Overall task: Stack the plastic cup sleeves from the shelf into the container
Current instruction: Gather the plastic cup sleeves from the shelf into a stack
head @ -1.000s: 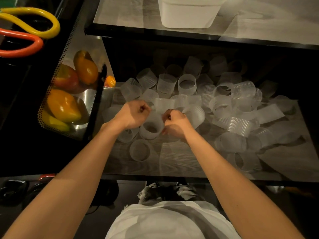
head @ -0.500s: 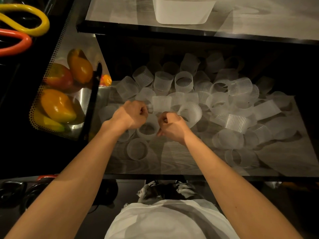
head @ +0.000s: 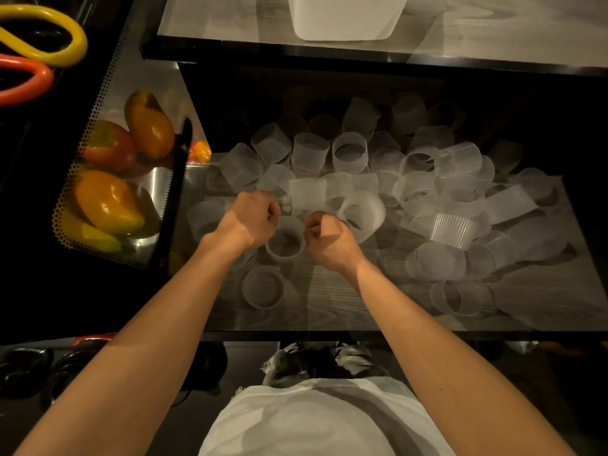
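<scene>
Many thin ribbed cup sleeves (head: 362, 179) scattered on the shelf (head: 411, 311), one upright sleeve (head: 285, 240) between the hands. Probably very light, soft, easy to crush; best held gently at the rim. Left hand (head: 250, 218) and right hand (head: 324, 236) with fingers curled, seemingly pinching its rim. Container (head: 345, 18) well apart, on the surface above.

You faced a grey wood-grain lower shelf (head: 329, 311) covered by a loose pile of translucent ribbed cup sleeves (head: 454, 225), some upright, some tipped. The upper shelf (head: 493, 34) above it carried a white container (head: 345, 21).
</scene>
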A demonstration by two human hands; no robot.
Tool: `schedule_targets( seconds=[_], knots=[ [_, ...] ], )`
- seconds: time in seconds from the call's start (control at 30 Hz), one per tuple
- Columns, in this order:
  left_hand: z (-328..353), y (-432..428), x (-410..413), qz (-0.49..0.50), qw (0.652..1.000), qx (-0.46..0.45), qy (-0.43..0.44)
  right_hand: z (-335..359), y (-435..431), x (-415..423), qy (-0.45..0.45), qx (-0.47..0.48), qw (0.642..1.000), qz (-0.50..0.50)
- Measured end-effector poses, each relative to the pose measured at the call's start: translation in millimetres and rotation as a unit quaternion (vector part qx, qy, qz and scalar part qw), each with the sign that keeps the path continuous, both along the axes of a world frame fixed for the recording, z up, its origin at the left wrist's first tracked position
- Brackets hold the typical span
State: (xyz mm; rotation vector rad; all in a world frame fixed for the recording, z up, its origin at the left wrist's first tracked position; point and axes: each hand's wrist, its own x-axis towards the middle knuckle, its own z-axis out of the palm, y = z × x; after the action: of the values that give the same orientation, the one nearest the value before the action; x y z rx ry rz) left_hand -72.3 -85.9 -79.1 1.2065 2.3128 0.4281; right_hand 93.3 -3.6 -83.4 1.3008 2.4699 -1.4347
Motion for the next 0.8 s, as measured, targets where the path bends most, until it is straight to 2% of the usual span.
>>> schedule_targets(
  seconds=[0.13,0.23,0.3,0.37,0.47,0.57,0.67,0.8],
  knots=[
    [-8.0,1.0,1.1,-0.017,0.998,-0.059,-0.001,1.6,-2.7,0.9,-0.036,-0.001,0.999,0.020],
    [-9.4,2.3,2.3,-0.028,0.996,-0.081,-0.018,1.8,-8.3,-3.5,-0.059,-0.041,0.996,0.053],
    [-8.1,2.5,3.9,-0.039,0.996,-0.082,-0.018,1.2,-11.6,-4.9,-0.048,-0.086,0.994,0.037],
    [-4.7,3.5,4.8,-0.037,0.997,-0.069,-0.015,2.3,-11.1,-5.7,-0.029,-0.088,0.995,0.024],
    [7.4,7.5,-0.8,-0.008,1.000,-0.014,-0.026,11.7,-4.9,-10.0,-0.016,-0.076,0.997,-0.012],
    [27.6,15.0,-7.5,0.030,0.994,0.071,-0.076,32.9,7.2,-13.6,0.030,-0.065,0.996,-0.049],
    [54.2,25.9,-0.6,0.081,0.971,0.174,-0.140,61.9,26.1,-6.6,0.071,-0.030,0.995,-0.070],
    [83.0,45.8,26.4,0.068,0.939,0.250,-0.227,87.2,52.0,17.7,0.093,0.068,0.983,-0.140]
  ],
)
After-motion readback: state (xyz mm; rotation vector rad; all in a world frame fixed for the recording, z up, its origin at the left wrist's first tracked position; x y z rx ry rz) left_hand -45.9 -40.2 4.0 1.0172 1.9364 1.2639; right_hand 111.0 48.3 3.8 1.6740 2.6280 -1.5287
